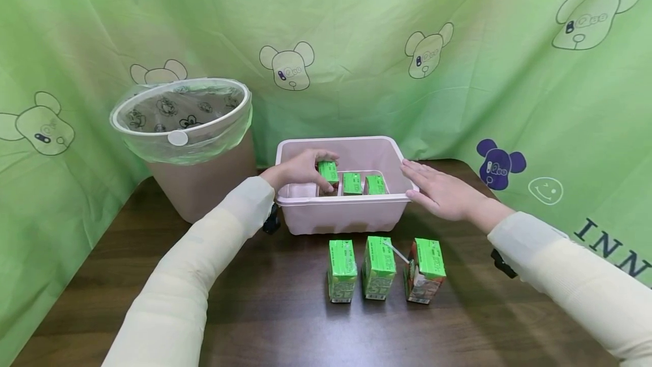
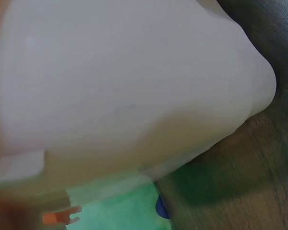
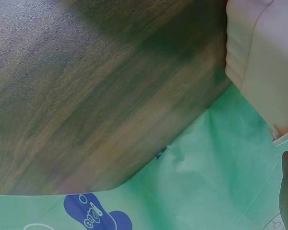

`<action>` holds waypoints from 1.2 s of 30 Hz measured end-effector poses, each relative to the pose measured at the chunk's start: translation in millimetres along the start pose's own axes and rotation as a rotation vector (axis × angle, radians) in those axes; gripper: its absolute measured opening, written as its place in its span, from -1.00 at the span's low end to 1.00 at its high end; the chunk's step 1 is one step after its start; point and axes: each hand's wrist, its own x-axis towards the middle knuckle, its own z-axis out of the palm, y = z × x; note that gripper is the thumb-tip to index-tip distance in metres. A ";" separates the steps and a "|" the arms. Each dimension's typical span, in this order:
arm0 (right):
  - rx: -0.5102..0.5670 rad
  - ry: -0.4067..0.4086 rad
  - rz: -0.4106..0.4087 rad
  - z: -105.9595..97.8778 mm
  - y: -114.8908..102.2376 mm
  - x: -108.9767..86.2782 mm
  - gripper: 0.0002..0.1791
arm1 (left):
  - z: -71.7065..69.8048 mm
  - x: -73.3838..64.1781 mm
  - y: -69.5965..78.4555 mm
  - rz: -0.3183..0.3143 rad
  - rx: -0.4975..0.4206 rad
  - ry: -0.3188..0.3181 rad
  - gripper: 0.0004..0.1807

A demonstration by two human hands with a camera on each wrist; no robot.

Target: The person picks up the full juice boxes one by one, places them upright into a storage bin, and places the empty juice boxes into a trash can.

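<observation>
In the head view my left hand (image 1: 301, 170) reaches over the left rim of a pink plastic bin (image 1: 341, 217). Its thumb and fingers grip a green-topped drink carton (image 1: 328, 171) inside. Beside that carton stand a second carton (image 1: 352, 183) and a third carton (image 1: 376, 184), both upright. My right hand (image 1: 444, 191) has straight fingers against the bin's right rim, and its fingers also show at the edge of the right wrist view. The pale bin wall (image 2: 134, 86) fills most of the left wrist view, hiding the left hand's grip there.
Three more cartons stand in front of the bin on the dark wooden table (image 1: 275, 316): a left one (image 1: 342, 271), a middle one (image 1: 379, 269) and a right one (image 1: 425, 273) near a white straw (image 1: 397, 252). A lined trash can (image 1: 204, 177) stands back left, before a green curtain (image 1: 351, 84).
</observation>
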 end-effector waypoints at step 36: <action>-0.011 -0.013 0.006 -1.5 -1.4 1.2 -0.33 | 10.9 10.1 -1.3 -0.112 0.066 -0.117 -0.14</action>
